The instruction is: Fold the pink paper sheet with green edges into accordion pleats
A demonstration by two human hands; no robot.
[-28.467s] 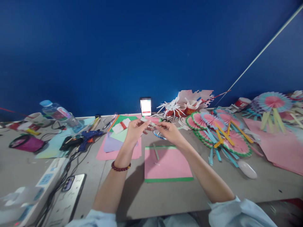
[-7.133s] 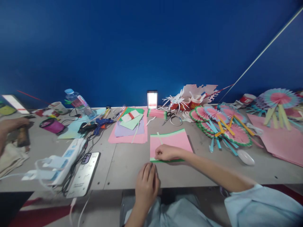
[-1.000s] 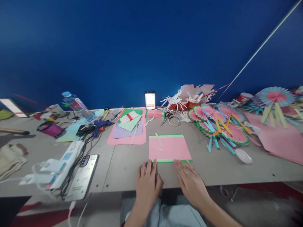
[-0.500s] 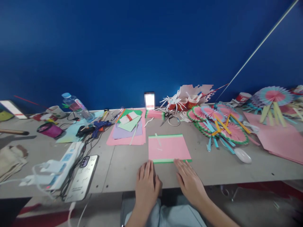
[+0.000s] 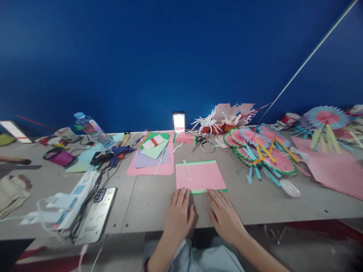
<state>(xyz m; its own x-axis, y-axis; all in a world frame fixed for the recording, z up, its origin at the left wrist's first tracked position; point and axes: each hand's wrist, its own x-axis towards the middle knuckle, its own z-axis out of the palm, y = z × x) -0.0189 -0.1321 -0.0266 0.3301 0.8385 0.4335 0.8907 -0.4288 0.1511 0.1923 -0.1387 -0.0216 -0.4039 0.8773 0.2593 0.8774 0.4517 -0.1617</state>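
Note:
A pink sheet of paper [image 5: 202,177] with green strips along its near and far edges lies flat in front of me. A pale narrow paper strip [image 5: 187,167] rests on its upper left part. My left hand [image 5: 180,211] lies palm down with fingers stretched out, fingertips on the sheet's near left edge. Palm down too, my right hand [image 5: 225,213] has its fingertips at the near edge, right of the middle. Neither hand grips anything.
Left stand a power strip [image 5: 78,200], a phone [image 5: 98,215], a glue gun [image 5: 119,152] and a bottle [image 5: 92,128]. Behind are stacked papers [image 5: 150,172] and scissors [image 5: 198,141]. Paper rosettes [image 5: 280,160] and a white spoon [image 5: 289,188] lie right, near pink sheets [image 5: 334,162].
My left hand has moved slightly right and up, its fingertips now over the sheet's near edge. The right hand has shifted a little left along that edge.

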